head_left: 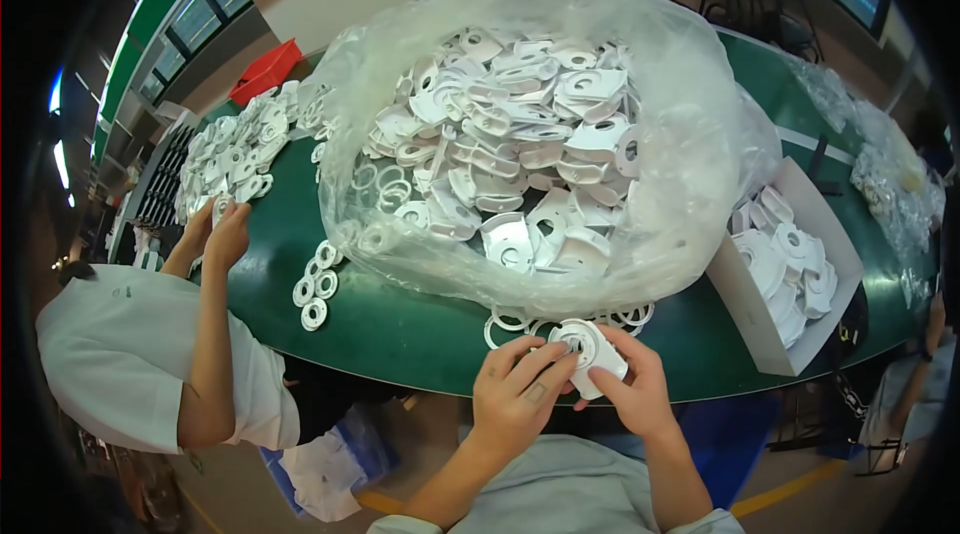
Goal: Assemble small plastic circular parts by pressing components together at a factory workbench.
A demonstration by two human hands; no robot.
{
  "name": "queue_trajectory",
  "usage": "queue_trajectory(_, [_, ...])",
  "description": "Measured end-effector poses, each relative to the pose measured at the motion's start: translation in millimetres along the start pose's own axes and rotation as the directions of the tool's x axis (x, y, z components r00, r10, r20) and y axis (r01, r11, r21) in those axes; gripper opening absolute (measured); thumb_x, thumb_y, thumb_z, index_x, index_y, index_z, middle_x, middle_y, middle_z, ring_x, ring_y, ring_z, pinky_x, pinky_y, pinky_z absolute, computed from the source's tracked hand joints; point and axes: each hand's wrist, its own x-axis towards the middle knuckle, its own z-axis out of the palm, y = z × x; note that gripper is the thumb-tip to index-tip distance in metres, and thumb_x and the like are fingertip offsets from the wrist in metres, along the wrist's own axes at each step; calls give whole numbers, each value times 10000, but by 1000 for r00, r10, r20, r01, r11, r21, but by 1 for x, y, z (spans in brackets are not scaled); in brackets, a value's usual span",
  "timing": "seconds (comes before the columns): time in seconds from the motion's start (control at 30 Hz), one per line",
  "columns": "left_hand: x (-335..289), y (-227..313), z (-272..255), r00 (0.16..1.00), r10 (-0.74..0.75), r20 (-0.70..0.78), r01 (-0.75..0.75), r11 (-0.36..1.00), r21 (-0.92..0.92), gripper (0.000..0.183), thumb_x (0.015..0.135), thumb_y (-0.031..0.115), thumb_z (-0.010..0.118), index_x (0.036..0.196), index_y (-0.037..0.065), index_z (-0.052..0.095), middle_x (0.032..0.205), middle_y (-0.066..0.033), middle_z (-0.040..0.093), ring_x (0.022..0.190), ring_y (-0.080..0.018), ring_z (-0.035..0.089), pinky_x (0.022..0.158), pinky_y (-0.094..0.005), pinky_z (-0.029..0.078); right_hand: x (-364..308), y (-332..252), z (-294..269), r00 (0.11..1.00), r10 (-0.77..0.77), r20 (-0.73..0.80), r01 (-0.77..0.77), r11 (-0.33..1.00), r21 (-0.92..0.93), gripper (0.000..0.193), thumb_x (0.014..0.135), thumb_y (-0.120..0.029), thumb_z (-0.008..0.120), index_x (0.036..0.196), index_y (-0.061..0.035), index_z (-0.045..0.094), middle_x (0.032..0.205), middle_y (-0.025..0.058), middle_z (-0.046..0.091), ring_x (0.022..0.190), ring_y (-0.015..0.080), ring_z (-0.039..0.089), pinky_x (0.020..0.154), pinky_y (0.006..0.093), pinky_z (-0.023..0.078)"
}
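Observation:
A white plastic housing part [597, 362] with a round ring-shaped face is held over the near table edge. My right hand [637, 384] grips it from the right, thumb across its front. The fingers of my left hand [523, 389] are closed at its left side, against the round opening; whether they pinch a smaller piece there I cannot make out. Just beyond my hands, several white rings [508, 319] lie on the green table. Behind them a large clear plastic bag [680, 234] stands open, heaped with similar white parts [560, 124].
To the right stands an open cardboard box [783, 359] with white parts. At the left, a co-worker [150, 344] handles a small piece beside a pile of white parts [235, 154]. Small round parts [315, 312] lie between us. A red bin [266, 72] sits farther back; crumpled plastic [890, 184] lies far right.

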Motion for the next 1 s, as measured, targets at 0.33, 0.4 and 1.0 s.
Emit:
queue_trajectory(0.33, [-8, 16, -1, 975, 37, 219, -67, 990, 128, 562, 632, -7, 654, 1188, 67, 623, 1237, -39, 591, 1057, -271, 550, 786, -352, 467, 1, 4, 3, 985, -84, -154, 77, 996, -52, 344, 851, -1, 614, 1183, 22, 526, 985, 91, 640, 786, 143, 663, 499, 244, 563])
queue_trajectory(0.4, [-5, 14, -5, 970, 50, 238, -82, 988, 127, 558, 629, -3, 663, 1182, 63, 625, 1238, -41, 593, 1060, -274, 551, 790, -357, 464, -1, 3, 2, 984, -76, -163, 74, 997, -20, 309, 853, -5, 612, 1153, 23, 542, 961, 88, 648, 740, 138, 668, 470, 228, 536])
queue_trajectory(1.0, [2, -44, -50, 905, -270, 328, 258, 963, 80, 280, 637, 56, 771, 909, 89, 715, 1042, -52, 607, 940, -231, 549, 750, -326, 458, 0, 3, 0, 977, -90, -193, 120, 981, 152, 232, 906, -40, 526, 1125, 31, 504, 889, 143, 656, 611, 199, 666, 381, 229, 447])
